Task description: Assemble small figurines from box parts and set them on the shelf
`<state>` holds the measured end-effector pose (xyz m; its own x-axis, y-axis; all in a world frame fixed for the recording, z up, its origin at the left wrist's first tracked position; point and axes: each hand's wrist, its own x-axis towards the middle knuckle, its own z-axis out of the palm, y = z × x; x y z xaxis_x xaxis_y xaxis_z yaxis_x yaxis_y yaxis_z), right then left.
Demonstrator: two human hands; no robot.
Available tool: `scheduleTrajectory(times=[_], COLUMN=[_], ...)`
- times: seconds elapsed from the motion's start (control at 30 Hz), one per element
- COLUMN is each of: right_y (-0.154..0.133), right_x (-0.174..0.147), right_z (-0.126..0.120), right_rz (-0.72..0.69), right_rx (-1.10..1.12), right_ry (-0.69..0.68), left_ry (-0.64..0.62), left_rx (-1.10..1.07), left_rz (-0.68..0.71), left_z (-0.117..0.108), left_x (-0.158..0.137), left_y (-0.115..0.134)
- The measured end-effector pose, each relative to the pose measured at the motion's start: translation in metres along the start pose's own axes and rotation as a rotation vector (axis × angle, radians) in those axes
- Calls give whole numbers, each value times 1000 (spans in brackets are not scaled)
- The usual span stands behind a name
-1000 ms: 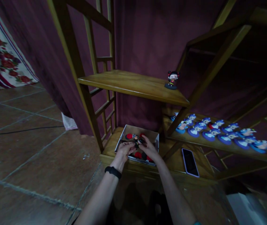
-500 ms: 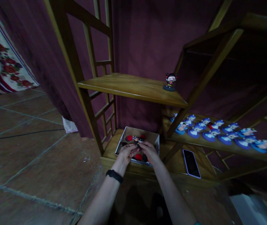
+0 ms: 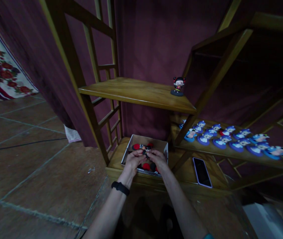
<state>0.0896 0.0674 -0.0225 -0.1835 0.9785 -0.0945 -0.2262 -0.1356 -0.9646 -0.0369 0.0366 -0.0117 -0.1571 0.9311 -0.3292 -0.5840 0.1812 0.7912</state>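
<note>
A small black-and-red figurine (image 3: 145, 151) is pinched between the fingertips of both hands, just above an open cardboard box (image 3: 161, 144). My left hand (image 3: 134, 161), with a black band on its wrist, grips it from the left. From the right, my right hand (image 3: 158, 160) closes its fingers on the same figurine. Inside the box lie several figurines with red and black parts, such as a red round piece (image 3: 145, 166); the hands partly cover them. The held figurine's lower part is hidden by my fingers.
A black-haired figurine (image 3: 178, 87) stands at the right end of the upper wooden shelf (image 3: 131, 91). Several blue-and-white figurines (image 3: 222, 141) fill the right shelf. Below them lies a phone (image 3: 202, 172). Wooden posts frame the box; a purple curtain (image 3: 151, 43) hangs behind.
My fingers have shifted slightly around the held figurine, and both hands stay over the box. The whole view has moved a little; shelves and standing figurines keep their places.
</note>
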Motion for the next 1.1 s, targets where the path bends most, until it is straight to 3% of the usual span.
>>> scheduleTrajectory(times=[0.43, 0.67, 0.8, 1.1], right_y=[9, 2, 2, 3], right_x=[-2, -5, -5, -2], right_z=[4, 4, 3, 3], right_rz=[-39, -1, -29, -65], right_rx=[19, 209, 192, 148], right_ry=[49, -36, -46, -80], left_ry=[-28, -48, -93, -139], left_rx=[15, -59, -47, 145], left_rz=[19, -8, -15, 231], left_z=[-5, -6, -7, -2], left_x=[-5, 1, 2, 0], left_y=[0, 6, 6, 7])
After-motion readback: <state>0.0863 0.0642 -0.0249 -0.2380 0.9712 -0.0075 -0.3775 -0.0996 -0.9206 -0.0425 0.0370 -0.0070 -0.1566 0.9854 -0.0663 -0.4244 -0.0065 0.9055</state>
